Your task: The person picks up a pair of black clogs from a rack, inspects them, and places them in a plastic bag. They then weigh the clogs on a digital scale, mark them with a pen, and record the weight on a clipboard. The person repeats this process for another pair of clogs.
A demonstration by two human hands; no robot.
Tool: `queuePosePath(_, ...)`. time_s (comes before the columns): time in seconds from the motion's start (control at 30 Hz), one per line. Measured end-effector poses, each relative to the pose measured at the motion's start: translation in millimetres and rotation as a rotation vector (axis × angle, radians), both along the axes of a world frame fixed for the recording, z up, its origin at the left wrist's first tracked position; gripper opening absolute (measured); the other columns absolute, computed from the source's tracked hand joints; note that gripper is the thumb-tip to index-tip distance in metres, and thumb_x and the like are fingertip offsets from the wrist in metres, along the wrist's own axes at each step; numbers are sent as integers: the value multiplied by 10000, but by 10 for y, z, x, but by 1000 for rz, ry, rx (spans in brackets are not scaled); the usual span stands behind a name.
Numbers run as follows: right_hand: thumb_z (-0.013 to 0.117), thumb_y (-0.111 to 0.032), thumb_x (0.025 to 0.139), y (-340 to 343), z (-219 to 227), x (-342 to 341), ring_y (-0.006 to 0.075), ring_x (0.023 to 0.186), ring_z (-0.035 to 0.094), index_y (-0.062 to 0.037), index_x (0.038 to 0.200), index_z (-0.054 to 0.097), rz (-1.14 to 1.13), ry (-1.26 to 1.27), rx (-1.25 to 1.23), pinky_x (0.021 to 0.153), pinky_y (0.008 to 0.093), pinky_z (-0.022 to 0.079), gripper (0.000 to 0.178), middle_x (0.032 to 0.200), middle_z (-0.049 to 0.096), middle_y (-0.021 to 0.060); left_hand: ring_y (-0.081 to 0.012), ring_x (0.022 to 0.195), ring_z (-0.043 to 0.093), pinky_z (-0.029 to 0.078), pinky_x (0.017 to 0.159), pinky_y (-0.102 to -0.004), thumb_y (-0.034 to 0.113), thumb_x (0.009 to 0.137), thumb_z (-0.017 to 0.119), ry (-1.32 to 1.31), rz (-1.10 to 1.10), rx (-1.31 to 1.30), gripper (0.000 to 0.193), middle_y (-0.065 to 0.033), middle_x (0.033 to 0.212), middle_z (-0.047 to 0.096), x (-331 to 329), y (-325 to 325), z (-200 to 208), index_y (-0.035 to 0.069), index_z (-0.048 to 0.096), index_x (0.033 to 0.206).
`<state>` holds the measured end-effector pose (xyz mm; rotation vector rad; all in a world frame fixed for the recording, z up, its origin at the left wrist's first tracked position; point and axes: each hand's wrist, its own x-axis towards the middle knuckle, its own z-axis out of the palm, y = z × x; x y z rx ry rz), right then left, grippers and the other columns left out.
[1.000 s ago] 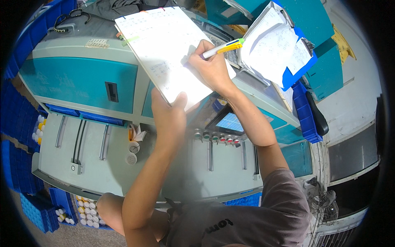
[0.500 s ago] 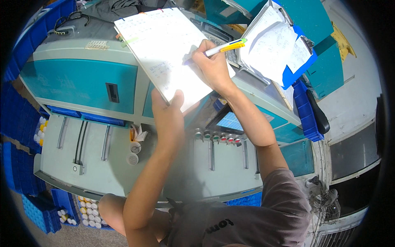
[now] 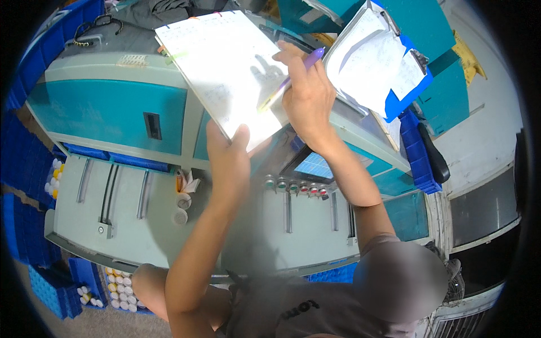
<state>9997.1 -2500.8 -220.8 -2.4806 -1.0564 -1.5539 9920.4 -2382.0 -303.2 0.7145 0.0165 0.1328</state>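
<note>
My left hand (image 3: 229, 163) is closed on the lower edge of a white notebook (image 3: 211, 62), thumb on top and fingers underneath. Handwriting fills parts of the bright page, and small coloured tabs stick out along its sides. Over the page's right side, my right hand (image 3: 310, 107) holds a slim pen (image 3: 314, 57) between its fingers. The pen's purple end points up and its yellowish end slants down toward the paper; whether that end touches the page I cannot tell.
Below the notebook stands a grey-and-teal machine (image 3: 107, 121) with a small screen (image 3: 314, 165) and a row of round knobs (image 3: 293, 187). Clipboards with papers (image 3: 366, 67) lie to the right. Blue crates (image 3: 31, 231) and white-capped containers (image 3: 124, 293) are at lower left.
The pen has been turned end for end: its purple end was down at the page and now points up. My right hand has shifted slightly right and rotated. The left hand keeps its hold.
</note>
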Motion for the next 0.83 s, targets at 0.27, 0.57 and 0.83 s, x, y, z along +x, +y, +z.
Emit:
queuePosePath(0.27, 723, -61, 844, -112, 127, -730, 238, 659, 653, -48, 1011, 692, 6, 457, -165, 556, 308, 488, 170, 795, 658, 109, -327, 1158, 580, 611, 889, -457, -23, 963, 419, 1, -9, -24, 413, -219, 1326, 458, 5, 1, 13, -47, 292, 1355)
queuePosePath(0.57, 677, 30, 783, -72, -145, -661, 228, 696, 666, -56, 1097, 674, 257, 489, -66, 577, 299, 524, 325, 875, 675, 87, -288, 1113, 622, 597, 914, -474, 9, 994, 443, 42, 47, 7, 386, -212, 1291, 535, -5, -24, 8, -42, 344, 1364)
queuePosePath(0.83, 635, 96, 780, -109, -214, -695, 226, 650, 658, -27, 1105, 687, 293, 378, -109, 553, 290, 515, 351, 854, 679, 104, -294, 1177, 587, 582, 912, -465, 35, 994, 466, 44, 37, 6, 401, -207, 1308, 532, 5, -20, -34, -21, 350, 1374)
